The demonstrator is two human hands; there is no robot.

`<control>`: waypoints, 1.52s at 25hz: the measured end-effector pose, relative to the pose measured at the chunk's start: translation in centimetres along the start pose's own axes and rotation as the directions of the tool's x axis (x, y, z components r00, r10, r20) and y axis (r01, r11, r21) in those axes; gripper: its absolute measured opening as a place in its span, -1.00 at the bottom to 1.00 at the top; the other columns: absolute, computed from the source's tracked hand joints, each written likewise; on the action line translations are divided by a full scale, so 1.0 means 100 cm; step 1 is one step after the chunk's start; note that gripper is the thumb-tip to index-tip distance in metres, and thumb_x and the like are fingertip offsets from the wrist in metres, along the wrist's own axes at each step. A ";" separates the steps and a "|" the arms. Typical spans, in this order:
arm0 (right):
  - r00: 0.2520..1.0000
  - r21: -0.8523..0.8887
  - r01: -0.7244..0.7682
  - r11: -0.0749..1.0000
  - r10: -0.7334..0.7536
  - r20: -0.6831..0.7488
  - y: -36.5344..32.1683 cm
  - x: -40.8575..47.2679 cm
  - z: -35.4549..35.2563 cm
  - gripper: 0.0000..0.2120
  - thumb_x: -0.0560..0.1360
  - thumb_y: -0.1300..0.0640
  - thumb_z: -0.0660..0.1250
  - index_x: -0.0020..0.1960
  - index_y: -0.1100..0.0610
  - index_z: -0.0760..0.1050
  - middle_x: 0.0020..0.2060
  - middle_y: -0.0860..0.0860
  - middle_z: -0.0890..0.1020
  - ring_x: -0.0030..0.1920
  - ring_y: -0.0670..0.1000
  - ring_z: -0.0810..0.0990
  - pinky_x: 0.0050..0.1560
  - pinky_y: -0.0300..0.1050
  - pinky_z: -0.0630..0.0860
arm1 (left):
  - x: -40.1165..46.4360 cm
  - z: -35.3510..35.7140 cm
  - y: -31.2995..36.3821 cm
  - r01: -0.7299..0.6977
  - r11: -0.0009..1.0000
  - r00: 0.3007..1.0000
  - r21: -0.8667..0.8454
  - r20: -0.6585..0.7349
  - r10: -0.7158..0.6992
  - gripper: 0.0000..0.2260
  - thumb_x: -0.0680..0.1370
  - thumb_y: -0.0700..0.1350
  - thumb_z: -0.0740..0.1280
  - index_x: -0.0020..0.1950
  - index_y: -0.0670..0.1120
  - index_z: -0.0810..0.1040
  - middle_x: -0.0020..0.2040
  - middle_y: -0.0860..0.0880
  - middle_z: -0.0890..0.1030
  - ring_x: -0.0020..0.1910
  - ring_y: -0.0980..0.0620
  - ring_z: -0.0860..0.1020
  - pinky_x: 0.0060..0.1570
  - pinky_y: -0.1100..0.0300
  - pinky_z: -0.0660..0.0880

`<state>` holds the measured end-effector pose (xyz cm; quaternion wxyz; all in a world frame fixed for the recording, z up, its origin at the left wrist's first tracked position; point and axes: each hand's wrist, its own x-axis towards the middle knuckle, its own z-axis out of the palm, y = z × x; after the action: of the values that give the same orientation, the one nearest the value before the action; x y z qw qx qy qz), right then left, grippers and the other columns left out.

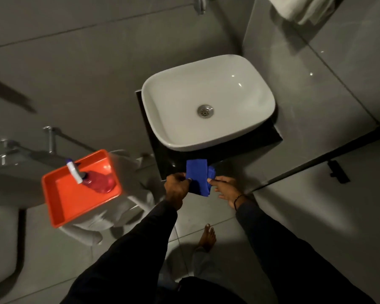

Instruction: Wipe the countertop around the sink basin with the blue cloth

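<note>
Both hands, the left hand (pixel 176 188) and right hand (pixel 226 189), pinch a folded blue cloth (pixel 198 176) at the black tabletop's (pixel 239 148) front edge, below a white sink basin (pixel 207 102). An orange tray (pixel 62 202) holds a spray bottle (pixel 92 178).

Blue cloth (pixel 198 175) partly hidden by both hands, white towel (pixel 303 7) cut off at top edge

Dim grainy bathroom, glints on the white sink basin (pixel 208 102), motion-blurred orange tray (pixel 59 200), bent wide-angle edges
</note>
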<state>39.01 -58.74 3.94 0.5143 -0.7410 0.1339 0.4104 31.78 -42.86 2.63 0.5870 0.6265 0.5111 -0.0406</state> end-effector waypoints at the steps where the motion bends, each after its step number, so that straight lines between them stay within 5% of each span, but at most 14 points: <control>1: 1.000 -0.027 0.011 1.000 -0.011 0.006 -0.001 -0.004 0.017 -0.86 0.51 0.05 0.46 -0.16 -0.06 0.51 -0.12 -0.03 0.62 -0.01 0.03 0.58 0.07 0.03 0.54 | -0.001 -0.019 -0.006 0.039 0.998 0.999 -0.042 0.002 -0.039 -0.87 0.55 -0.23 0.44 0.10 -0.16 0.66 0.03 -0.10 0.69 -0.09 0.03 0.65 -0.28 0.33 0.55; 5: 1.000 -0.187 0.028 0.982 -0.025 0.015 0.002 -0.016 0.106 -0.85 0.49 0.10 0.49 -0.19 0.01 0.53 -0.13 0.03 0.65 -0.06 0.05 0.59 -0.03 -0.05 0.54 | -0.002 -0.108 -0.041 0.106 0.984 0.994 -0.143 0.007 -0.106 -0.95 0.54 -0.32 0.40 -0.10 -0.22 0.65 -0.17 -0.09 0.67 -0.23 0.02 0.60 -0.42 0.34 0.52; 8: 0.999 -0.275 0.037 0.961 -0.031 0.026 0.013 -0.030 0.192 -0.89 0.47 0.14 0.51 -0.07 0.16 0.62 -0.12 0.08 0.68 -0.10 0.05 0.62 -0.06 -0.07 0.55 | 0.004 -0.189 -0.077 0.133 0.980 0.990 -0.147 -0.016 -0.137 -0.77 0.51 -0.36 0.40 -0.32 -0.14 0.56 -0.35 -0.05 0.55 -0.37 0.01 0.46 -0.49 0.37 0.44; 13: 1.000 -0.272 -0.006 0.962 0.005 -0.004 0.046 -0.053 0.326 -0.78 0.42 0.23 0.55 0.00 0.33 0.66 -0.14 0.11 0.66 -0.11 0.08 0.61 0.14 0.05 0.61 | 0.019 -0.317 -0.132 0.229 0.969 0.972 -0.097 -0.034 -0.233 -0.76 0.47 -0.30 0.45 -0.35 -0.15 0.50 -0.25 -0.12 0.52 -0.28 -0.05 0.43 -0.30 0.17 0.37; 18: 0.998 -0.329 0.058 0.943 -0.058 0.010 0.039 -0.070 0.444 -0.86 0.43 0.21 0.54 -0.25 0.20 0.62 -0.26 0.09 0.63 -0.19 0.05 0.57 -0.07 -0.08 0.55 | 0.051 -0.415 -0.157 0.233 0.957 0.953 -0.170 -0.154 -0.260 -0.90 0.45 -0.33 0.45 -0.08 -0.35 0.68 -0.15 -0.20 0.65 -0.17 -0.11 0.58 -0.11 0.03 0.58; 22: 0.993 -0.362 0.090 0.928 -0.110 -0.035 0.019 -0.045 0.520 -0.81 0.45 0.19 0.49 -0.30 0.14 0.54 -0.30 0.13 0.63 -0.22 0.04 0.55 -0.14 -0.04 0.53 | 0.102 -0.457 -0.149 0.216 0.961 0.932 -0.175 -0.255 -0.256 -0.94 0.45 -0.28 0.44 -0.14 -0.19 0.71 -0.04 -0.21 0.74 0.00 -0.21 0.71 0.09 -0.02 0.67; 25: 0.988 -0.427 0.091 0.900 -0.136 -0.076 0.006 -0.015 0.550 -0.79 0.47 0.18 0.43 -0.30 0.09 0.48 -0.26 0.05 0.60 -0.22 0.04 0.54 -0.17 -0.15 0.41 | 0.142 -0.466 -0.141 0.197 0.979 0.938 -0.054 -0.282 -0.204 -0.90 0.47 -0.23 0.45 -0.22 -0.06 0.66 -0.02 -0.18 0.74 -0.04 -0.17 0.69 0.04 0.09 0.62; 28: 0.995 -0.550 0.069 0.832 -0.095 -0.017 0.011 0.009 0.565 -0.97 0.46 0.24 0.36 -0.15 0.17 0.58 -0.11 0.16 0.69 -0.12 0.16 0.61 -0.15 -0.13 0.41 | 0.170 -0.465 -0.154 0.179 0.971 0.966 0.157 -0.213 -0.144 -0.83 0.50 -0.20 0.41 0.06 -0.17 0.71 0.09 -0.22 0.73 0.12 -0.24 0.66 0.23 0.02 0.60; 31: 0.999 -0.548 0.032 0.836 -0.040 -0.003 0.012 0.016 0.567 -0.83 0.44 0.31 0.32 0.01 0.24 0.61 0.03 0.21 0.69 0.02 0.22 0.65 -0.06 -0.05 0.52 | 0.173 -0.463 -0.155 0.152 0.943 0.985 0.296 -0.118 -0.122 -0.73 0.56 -0.18 0.33 0.22 -0.18 0.65 0.23 -0.22 0.67 0.23 -0.27 0.61 0.25 0.00 0.54; 38: 0.979 -0.542 0.175 0.822 -0.203 0.008 -0.027 -0.038 0.546 -0.80 0.49 0.22 0.34 0.06 0.28 0.61 0.05 0.23 0.70 0.11 0.26 0.64 0.12 0.01 0.54 | 0.131 -0.507 -0.098 -0.160 0.780 0.975 0.605 -0.024 0.219 -0.63 0.63 -0.13 0.25 0.43 -0.15 0.50 0.35 -0.28 0.59 0.33 -0.31 0.55 0.31 -0.13 0.52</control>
<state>12.66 -10.76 1.22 0.3196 -0.8753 -0.0483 0.3597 3.40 2.19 2.93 0.3354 0.8292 0.4329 -0.1119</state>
